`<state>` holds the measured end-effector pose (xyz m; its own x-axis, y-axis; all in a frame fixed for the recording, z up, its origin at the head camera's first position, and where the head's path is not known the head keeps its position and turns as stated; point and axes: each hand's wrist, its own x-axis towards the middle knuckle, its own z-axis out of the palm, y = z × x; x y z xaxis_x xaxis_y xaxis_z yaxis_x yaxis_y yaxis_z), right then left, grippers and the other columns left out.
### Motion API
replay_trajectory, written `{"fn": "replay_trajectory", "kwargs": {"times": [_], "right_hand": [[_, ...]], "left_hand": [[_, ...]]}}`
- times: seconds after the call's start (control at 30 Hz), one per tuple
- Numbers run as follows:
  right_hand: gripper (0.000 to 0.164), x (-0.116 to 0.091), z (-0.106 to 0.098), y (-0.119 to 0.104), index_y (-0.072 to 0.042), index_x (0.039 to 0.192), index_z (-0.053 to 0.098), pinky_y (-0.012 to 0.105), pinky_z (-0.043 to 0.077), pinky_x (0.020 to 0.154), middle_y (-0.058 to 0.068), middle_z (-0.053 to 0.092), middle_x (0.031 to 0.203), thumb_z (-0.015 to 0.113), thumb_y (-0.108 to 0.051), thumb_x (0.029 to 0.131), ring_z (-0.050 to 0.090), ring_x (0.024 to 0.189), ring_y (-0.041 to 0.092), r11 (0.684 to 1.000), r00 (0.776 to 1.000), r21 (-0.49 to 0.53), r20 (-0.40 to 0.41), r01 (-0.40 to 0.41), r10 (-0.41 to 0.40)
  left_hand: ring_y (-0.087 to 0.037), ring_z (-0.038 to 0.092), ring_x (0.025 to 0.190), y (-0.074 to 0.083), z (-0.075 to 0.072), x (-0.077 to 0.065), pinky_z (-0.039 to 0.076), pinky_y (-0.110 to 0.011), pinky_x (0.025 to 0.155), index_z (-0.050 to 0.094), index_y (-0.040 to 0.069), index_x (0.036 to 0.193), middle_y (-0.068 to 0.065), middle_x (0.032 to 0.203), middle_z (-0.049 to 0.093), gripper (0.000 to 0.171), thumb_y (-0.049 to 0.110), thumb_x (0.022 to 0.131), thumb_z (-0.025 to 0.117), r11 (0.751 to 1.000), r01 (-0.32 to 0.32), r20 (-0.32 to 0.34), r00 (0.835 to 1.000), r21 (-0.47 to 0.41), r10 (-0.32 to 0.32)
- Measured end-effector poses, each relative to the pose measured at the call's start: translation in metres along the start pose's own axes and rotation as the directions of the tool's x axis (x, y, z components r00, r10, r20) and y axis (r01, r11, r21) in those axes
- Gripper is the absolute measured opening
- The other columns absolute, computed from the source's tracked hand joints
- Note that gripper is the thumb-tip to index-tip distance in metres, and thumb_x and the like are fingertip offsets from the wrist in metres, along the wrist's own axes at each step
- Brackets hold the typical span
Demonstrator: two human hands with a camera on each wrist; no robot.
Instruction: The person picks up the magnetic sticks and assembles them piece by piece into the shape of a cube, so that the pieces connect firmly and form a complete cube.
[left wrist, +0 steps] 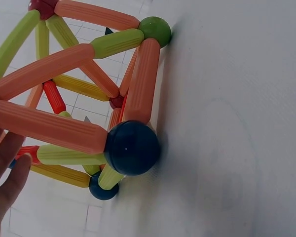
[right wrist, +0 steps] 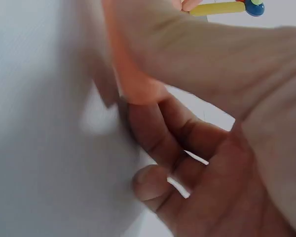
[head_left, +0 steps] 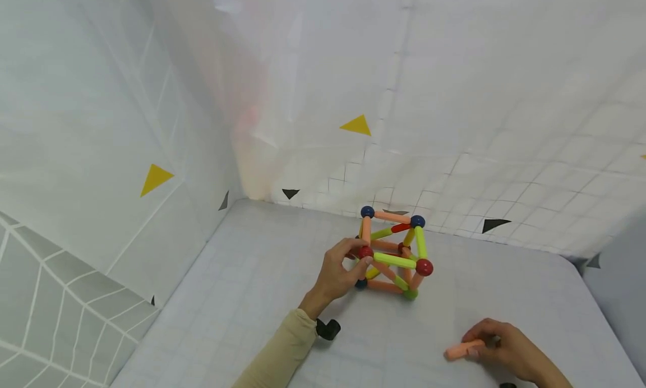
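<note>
A cube-like frame of magnetic sticks and balls stands on the white surface. Its rods are orange, lime, yellow and red, joined by blue, red and green balls. My left hand pinches a red ball at its upper near-left corner. In the left wrist view, a dark blue ball and a green ball form lower corners at the surface. Right of the frame, my right hand holds a loose orange magnetic stick between thumb and fingers, low over the surface. The right wrist view shows that stick partly hidden by the hand.
A small black object lies beside the left wrist. Another dark piece shows at the bottom edge near the right forearm. White sheeting with grid lines and triangles forms the back wall and left wall.
</note>
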<state>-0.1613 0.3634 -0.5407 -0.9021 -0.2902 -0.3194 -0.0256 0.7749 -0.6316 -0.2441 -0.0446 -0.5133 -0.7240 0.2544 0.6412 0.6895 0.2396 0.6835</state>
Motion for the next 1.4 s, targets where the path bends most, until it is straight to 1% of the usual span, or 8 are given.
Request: {"fn": "replay_trajectory", "kwargs": {"times": [0.17, 0.33, 0.47, 0.63, 0.77, 0.93, 1.13, 1.4], "right_hand": [[0.022, 0.013, -0.004, -0.016, -0.014, 0.114, 0.077, 0.025, 0.051, 0.07, -0.001, 0.076, 0.107, 0.075, -0.031, 0.1, 0.058, 0.083, 0.006, 0.999, 0.979, -0.009, -0.196, 0.052, -0.053], [0.024, 0.028, -0.024, -0.039, -0.012, 0.126, 0.075, 0.02, 0.054, 0.07, 0.01, 0.077, 0.114, 0.068, -0.022, 0.105, 0.062, 0.085, 0.0, 0.971, 0.869, -0.042, -0.437, 0.236, -0.23], [0.039, 0.044, -0.044, -0.06, -0.006, 0.139, 0.061, 0.013, 0.054, 0.076, 0.002, 0.079, 0.114, 0.07, -0.023, 0.104, 0.07, 0.089, -0.002, 0.961, 0.8, 0.066, -0.571, 0.269, -0.185], [0.038, 0.069, -0.059, -0.091, -0.007, 0.129, 0.059, 0.011, 0.051, 0.082, -0.021, 0.076, 0.1, 0.07, -0.032, 0.103, 0.073, 0.089, -0.001, 0.879, 0.798, 0.372, -0.602, 0.3, -0.018], [0.042, 0.088, -0.054, -0.121, 0.003, 0.131, 0.062, 0.014, 0.056, 0.08, -0.02, 0.074, 0.095, 0.066, -0.031, 0.106, 0.071, 0.087, 0.002, 0.842, 0.803, 0.414, -0.594, 0.345, -0.038], [0.043, 0.104, -0.041, -0.16, 0.004, 0.129, 0.064, 0.018, 0.054, 0.073, -0.006, 0.078, 0.102, 0.064, -0.033, 0.107, 0.067, 0.083, 0.0, 0.898, 0.795, 0.317, -0.604, 0.305, -0.057], [0.04, 0.112, -0.031, -0.19, -0.003, 0.11, 0.072, 0.025, 0.034, 0.045, 0.022, 0.077, 0.091, 0.069, -0.042, 0.103, 0.051, 0.053, 0.011, 0.963, 0.749, 0.129, -0.656, 0.236, -0.096], [0.047, 0.113, -0.025, -0.203, -0.002, 0.108, 0.073, 0.033, 0.036, 0.051, 0.019, 0.077, 0.089, 0.066, -0.048, 0.104, 0.054, 0.057, 0.022, 0.985, 0.757, -0.049, -0.633, 0.166, -0.159]], "left_hand": [[-0.016, 0.07, 0.099, -0.003, 0.0, -0.001, 0.064, -0.046, 0.079, 0.067, 0.009, 0.128, -0.004, 0.113, 0.073, 0.028, 0.017, 0.102, 0.072, 0.999, -0.02, -0.021, 1.0, -0.04, 0.019], [-0.017, 0.07, 0.096, -0.002, 0.001, 0.0, 0.063, -0.043, 0.078, 0.068, 0.01, 0.127, -0.005, 0.111, 0.074, 0.027, 0.016, 0.102, 0.073, 0.998, -0.021, -0.031, 0.999, -0.062, 0.02], [-0.018, 0.07, 0.095, -0.002, 0.001, -0.001, 0.063, -0.038, 0.078, 0.068, 0.01, 0.127, -0.006, 0.111, 0.075, 0.028, 0.014, 0.1, 0.074, 0.997, -0.011, -0.036, 0.999, -0.073, 0.009], [-0.021, 0.07, 0.094, -0.001, 0.002, -0.001, 0.063, -0.035, 0.077, 0.068, 0.007, 0.127, -0.01, 0.11, 0.075, 0.031, 0.01, 0.098, 0.076, 0.997, -0.011, -0.047, 0.999, -0.076, 0.008], [-0.024, 0.071, 0.093, -0.001, 0.003, -0.001, 0.063, -0.036, 0.076, 0.067, 0.005, 0.128, -0.012, 0.11, 0.075, 0.033, 0.009, 0.097, 0.077, 0.997, -0.012, -0.054, 0.999, -0.081, 0.007], [-0.021, 0.071, 0.094, -0.002, 0.003, -0.001, 0.062, -0.032, 0.077, 0.066, 0.009, 0.128, -0.009, 0.111, 0.075, 0.032, 0.013, 0.098, 0.077, 0.995, 0.02, -0.047, 0.999, -0.102, -0.025], [-0.017, 0.071, 0.096, -0.001, 0.003, -0.001, 0.063, -0.03, 0.078, 0.064, 0.013, 0.127, -0.007, 0.111, 0.074, 0.03, 0.019, 0.1, 0.076, 0.988, 0.069, -0.039, 0.996, -0.135, -0.074], [-0.017, 0.072, 0.094, -0.002, 0.004, -0.002, 0.064, -0.033, 0.076, 0.064, 0.009, 0.125, -0.011, 0.11, 0.074, 0.03, 0.017, 0.099, 0.077, 0.985, 0.058, -0.055, 0.996, -0.162, -0.067]]}}
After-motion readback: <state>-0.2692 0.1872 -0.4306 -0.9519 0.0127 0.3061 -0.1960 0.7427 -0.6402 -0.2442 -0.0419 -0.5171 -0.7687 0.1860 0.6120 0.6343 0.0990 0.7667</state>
